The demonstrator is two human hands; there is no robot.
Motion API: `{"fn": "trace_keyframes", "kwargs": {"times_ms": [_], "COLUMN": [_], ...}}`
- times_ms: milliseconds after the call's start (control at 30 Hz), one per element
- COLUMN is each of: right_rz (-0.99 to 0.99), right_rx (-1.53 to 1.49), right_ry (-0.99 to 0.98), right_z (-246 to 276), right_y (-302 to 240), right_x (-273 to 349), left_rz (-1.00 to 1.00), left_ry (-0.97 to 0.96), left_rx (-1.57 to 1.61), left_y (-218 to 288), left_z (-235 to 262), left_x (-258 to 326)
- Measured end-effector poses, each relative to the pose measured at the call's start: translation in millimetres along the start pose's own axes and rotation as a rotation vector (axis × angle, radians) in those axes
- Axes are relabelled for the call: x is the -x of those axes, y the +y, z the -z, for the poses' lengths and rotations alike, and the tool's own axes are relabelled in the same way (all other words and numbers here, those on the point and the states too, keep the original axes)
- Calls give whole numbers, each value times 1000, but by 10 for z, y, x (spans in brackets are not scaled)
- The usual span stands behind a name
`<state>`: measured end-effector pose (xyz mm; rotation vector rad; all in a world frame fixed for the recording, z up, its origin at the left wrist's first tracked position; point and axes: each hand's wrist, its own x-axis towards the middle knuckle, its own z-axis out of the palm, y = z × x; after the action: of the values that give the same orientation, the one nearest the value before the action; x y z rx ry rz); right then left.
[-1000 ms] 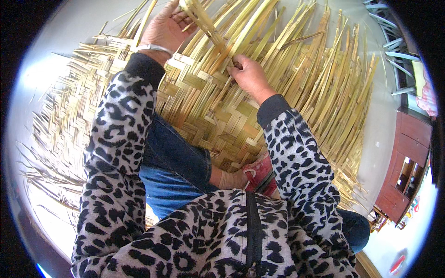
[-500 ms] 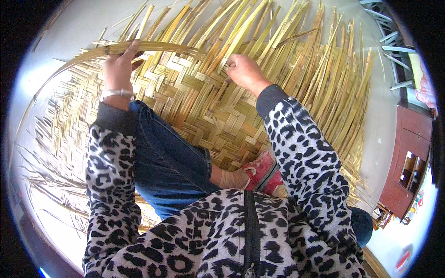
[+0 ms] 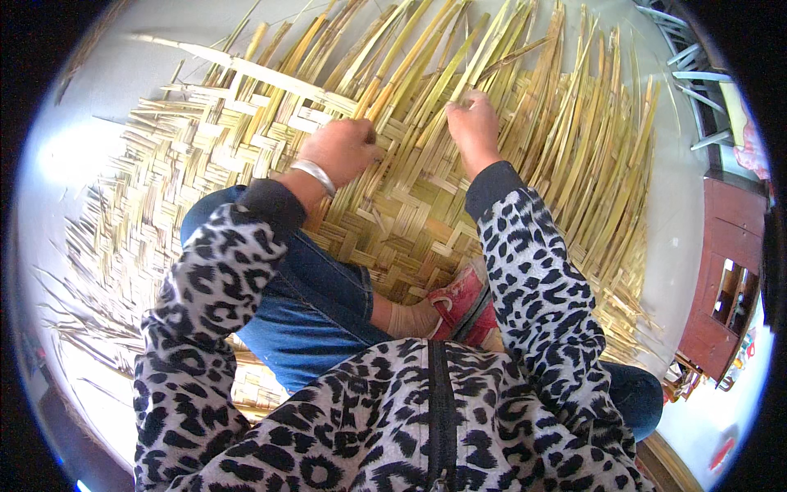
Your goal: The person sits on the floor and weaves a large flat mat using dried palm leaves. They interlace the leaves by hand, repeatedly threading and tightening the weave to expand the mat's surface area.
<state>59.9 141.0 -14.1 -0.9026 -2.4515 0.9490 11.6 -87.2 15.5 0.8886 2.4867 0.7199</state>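
Note:
A large woven mat (image 3: 402, 215) of split bamboo strips lies before me, its plaited part nearest my legs. Long loose strips (image 3: 586, 123) fan out from its far and right sides. My left hand (image 3: 338, 152), a pale bangle at its wrist, is over the weave with its fingers curled in; what they hold is hidden. Just beyond it, a wide pale strip (image 3: 270, 75) stretches to the far left across other strips. My right hand (image 3: 474, 125) is farther right, its fingers closed at a long greenish strip among the raised ones.
My bent leg in blue jeans (image 3: 316, 307) and a red shoe (image 3: 459, 303) rest at the mat's near edge. Thin strip ends (image 3: 90, 316) stick out at the left. A reddish-brown cabinet (image 3: 721, 271) and a pale blue metal rack (image 3: 697, 82) stand at the right.
My left hand has let go of the bent wide strip, which now lies straighter toward the far left, and has come right and nearer. My right hand has shifted right.

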Motion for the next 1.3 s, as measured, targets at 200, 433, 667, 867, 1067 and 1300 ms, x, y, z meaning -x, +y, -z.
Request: {"fn": "trace_keyframes", "kwargs": {"times_ms": [200,433,667,867,1067,1300], "right_rz": [-252,-534,-651,-665,-666,-611], "right_rx": [-366,-770,-955,-909,-751,-754], "right_ry": [-244,-513,-675,-745,-851,-902], "right_z": [-48,151,80,90,98,291], "right_y": [-14,-138,-208,-234,-287,-378], "right_x": [-280,-261,-155,-134,-86,9], "left_rz": [54,103,274,358,326,321], "left_ry": [-10,52,15,-48,-33,10], "left_rx": [-154,-302,-119,-75,-29,-79], "left_y": [356,431,439,464,408,537], "left_z": [-214,-471,-378,-284,-273,-294], "left_x": [178,160,115,100,79,201]}}
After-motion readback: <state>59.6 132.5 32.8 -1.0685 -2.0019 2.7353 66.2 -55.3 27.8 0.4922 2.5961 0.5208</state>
